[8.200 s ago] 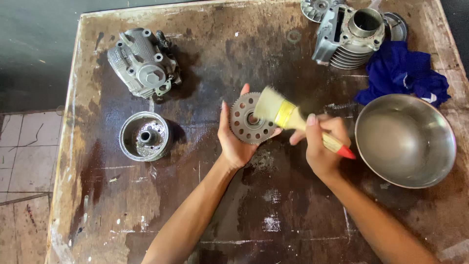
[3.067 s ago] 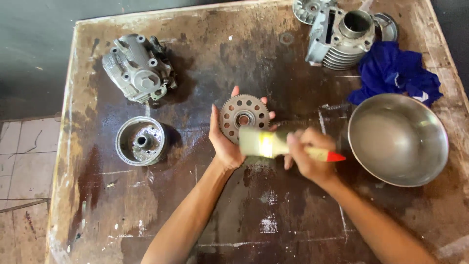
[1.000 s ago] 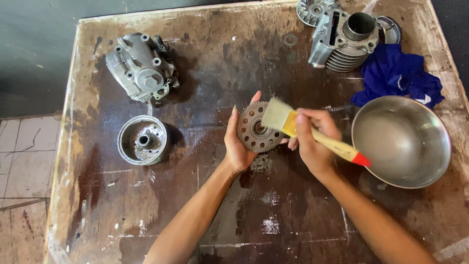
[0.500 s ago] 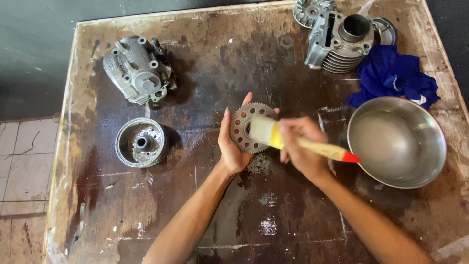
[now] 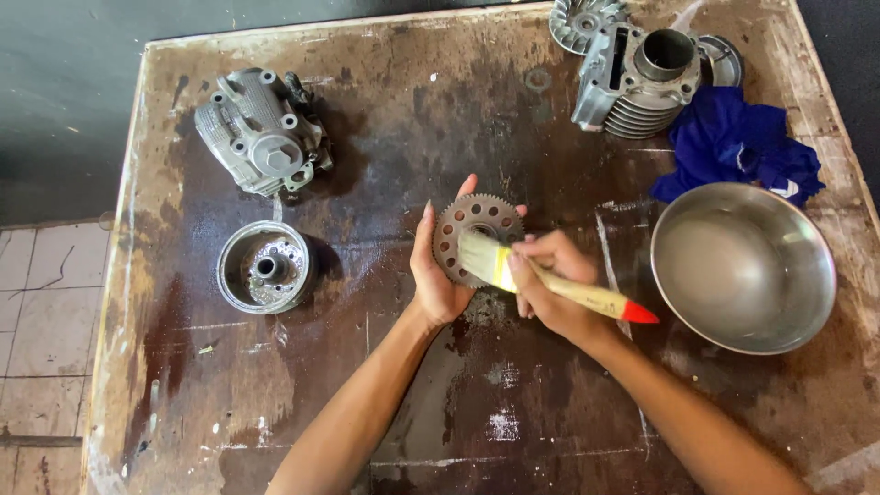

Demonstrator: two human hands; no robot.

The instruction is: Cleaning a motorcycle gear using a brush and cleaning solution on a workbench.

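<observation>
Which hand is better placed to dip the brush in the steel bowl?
The right hand, probably. It already grips the paintbrush, and the steel bowl sits on its side. The left hand is busy holding the toothed gear disc.

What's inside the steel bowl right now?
The bowl looks empty of parts: only its shiny inner wall shows, perhaps with a film of clear liquid, which I cannot confirm. The brush handle's red tip stops short of its rim.

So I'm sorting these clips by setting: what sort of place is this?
Probably a small engine repair workshop. A finned engine cylinder and a cylinder head lie on a stained, worn workbench, while the left hand holds a toothed gear that the right hand brushes with a paintbrush.
</observation>
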